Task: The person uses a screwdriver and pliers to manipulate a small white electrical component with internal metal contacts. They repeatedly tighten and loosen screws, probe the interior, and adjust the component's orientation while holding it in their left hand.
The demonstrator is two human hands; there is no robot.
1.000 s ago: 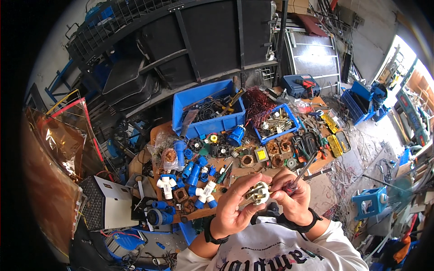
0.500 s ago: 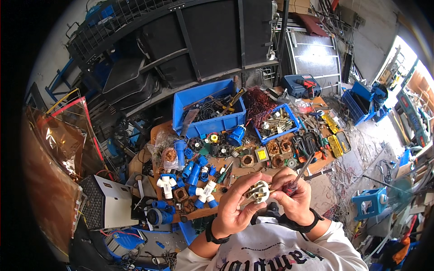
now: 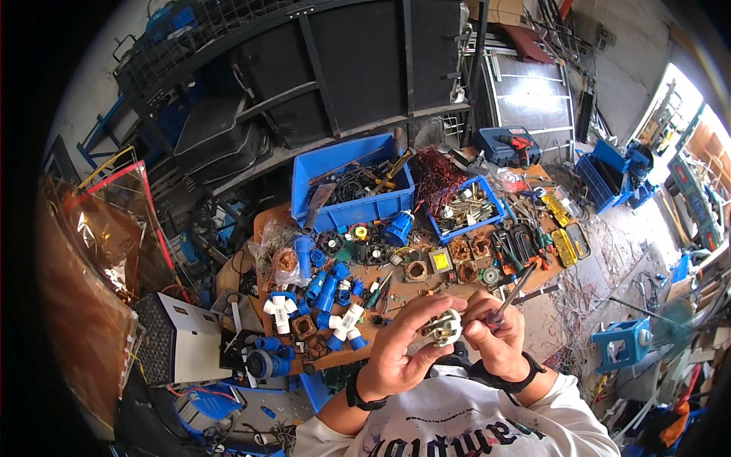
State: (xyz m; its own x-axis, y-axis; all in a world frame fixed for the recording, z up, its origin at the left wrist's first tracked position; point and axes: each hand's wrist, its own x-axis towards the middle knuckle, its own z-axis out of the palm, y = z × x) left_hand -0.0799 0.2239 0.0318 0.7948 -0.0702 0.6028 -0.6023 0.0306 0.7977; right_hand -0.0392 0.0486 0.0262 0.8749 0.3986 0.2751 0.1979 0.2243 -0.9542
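Observation:
My left hand (image 3: 402, 343) grips a white round plug insert (image 3: 444, 329) with brass-coloured metal parts between thumb and fingers. Close on its right is my right hand (image 3: 495, 335), closed round a screwdriver (image 3: 499, 314) with a dark red handle. The screwdriver's shaft points up and to the right, away from the insert. Whether the right fingertips also pinch something small cannot be made out. Both hands are above the near edge of the wooden table (image 3: 411, 292), in front of my white shirt.
Blue and white pipe-like connectors (image 3: 346, 326) crowd the table's left side. Behind stand a large blue crate (image 3: 354, 218) of tools and a small blue tray (image 3: 466, 207) of metal pieces. Pliers and a yellow bit case (image 3: 567, 244) lie at right. A blue stool (image 3: 623, 343) stands beyond.
The plug insert has turned in my left hand and shifted slightly right. My right fingertips, previously against its side, have drawn back a little; the screwdriver stays in that hand.

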